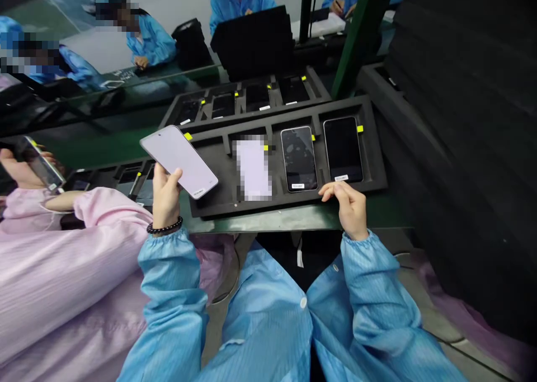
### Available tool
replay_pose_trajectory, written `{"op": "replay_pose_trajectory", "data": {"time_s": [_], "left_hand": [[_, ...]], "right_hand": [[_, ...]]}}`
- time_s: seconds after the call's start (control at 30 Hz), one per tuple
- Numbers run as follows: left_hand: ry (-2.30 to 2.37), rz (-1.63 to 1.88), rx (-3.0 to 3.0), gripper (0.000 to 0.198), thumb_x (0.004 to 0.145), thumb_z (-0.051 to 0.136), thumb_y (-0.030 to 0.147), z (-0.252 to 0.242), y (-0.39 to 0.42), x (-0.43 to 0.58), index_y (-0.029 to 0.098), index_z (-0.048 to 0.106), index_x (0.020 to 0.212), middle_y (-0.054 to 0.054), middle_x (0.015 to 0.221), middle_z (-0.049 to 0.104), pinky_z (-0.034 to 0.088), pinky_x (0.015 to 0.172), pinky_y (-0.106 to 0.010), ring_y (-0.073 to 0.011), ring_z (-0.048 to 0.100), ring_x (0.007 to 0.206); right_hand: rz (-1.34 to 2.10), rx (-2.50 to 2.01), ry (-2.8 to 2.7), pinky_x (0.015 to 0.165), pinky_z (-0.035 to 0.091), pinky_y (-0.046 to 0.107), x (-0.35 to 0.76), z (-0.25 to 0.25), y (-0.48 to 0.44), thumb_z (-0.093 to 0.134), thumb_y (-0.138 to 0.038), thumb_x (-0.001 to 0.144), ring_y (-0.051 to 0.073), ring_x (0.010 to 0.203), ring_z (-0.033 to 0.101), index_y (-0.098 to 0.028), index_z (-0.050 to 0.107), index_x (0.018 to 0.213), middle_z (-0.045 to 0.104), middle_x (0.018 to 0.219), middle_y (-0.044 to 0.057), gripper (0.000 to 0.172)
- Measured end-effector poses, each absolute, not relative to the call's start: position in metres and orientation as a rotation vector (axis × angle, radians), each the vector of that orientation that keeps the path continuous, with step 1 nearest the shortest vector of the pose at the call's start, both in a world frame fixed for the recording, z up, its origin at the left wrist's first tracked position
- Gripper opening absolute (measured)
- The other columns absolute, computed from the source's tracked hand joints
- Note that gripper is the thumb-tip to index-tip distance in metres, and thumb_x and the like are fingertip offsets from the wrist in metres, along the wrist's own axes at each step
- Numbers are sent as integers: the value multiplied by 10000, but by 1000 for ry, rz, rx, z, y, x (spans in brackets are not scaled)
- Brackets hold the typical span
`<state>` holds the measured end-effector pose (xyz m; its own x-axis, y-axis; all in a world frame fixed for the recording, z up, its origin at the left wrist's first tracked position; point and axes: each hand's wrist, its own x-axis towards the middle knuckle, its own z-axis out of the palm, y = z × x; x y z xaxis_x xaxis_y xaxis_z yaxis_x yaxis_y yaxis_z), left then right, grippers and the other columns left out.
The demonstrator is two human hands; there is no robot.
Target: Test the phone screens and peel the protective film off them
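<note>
Head: green post [358, 32] behind front tray [293, 201]

A single head-worn camera gives the view, looking forward and steeply down from above the wearer's own blue jacket [268, 326], whose front fills the bottom centre. Both sleeves run away from the lens toward the left hand [166, 197] and right hand [350, 206], at middle depth. The near tray [375, 147] on the green surface [268, 221] sits close, around the centre, seen from above its near edge and running slantwise, right end higher. The wide view takes in a neighbour's pink sleeve [71, 253] at left, dark stacked trays [461, 164] at right, and seated people [153, 41] farther off along the top.
</note>
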<state>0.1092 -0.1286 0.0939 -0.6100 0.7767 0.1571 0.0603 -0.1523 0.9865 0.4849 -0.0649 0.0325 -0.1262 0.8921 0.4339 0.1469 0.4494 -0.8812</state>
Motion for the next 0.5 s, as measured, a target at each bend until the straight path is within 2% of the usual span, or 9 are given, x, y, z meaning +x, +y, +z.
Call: {"op": "replay_pose_trajectory", "data": {"time_s": [0.13,0.33,0.4,0.5], "left_hand": [[1598,1610,1012,577,637,835,382,80,-117,96,158,607,1117,-117,1118,715,549,972,-415,-319,623,1207],[1670,1449,1131,497,679,796,412,72,-121,108,138,643,1064,-174,1070,703,541,975,-469,-345,641,1151],[1783,1554,1174,486,717,761,377,76,-121,113,147,612,1119,-173,1191,650,484,1063,-471,-327,588,1230],[1971,1810,1262,460,839,620,325,86,-111,129,194,529,1271,-133,1410,500,336,1198,-422,-258,439,1377]], "right_hand": [[802,-920,-1610,811,468,379,485,27,-62,469,-374,994,209,782,643,-227,627,621,693,754,38,431],[727,-943,-1683,794,466,370,484,30,-64,463,-332,998,206,776,649,-229,621,627,697,757,28,416],[719,-942,-1693,792,463,367,484,30,-64,465,-322,1000,202,773,646,-227,619,630,697,757,28,413],[713,-940,-1700,791,461,366,484,29,-63,468,-317,1002,198,767,645,-225,619,631,695,753,26,410]]}}
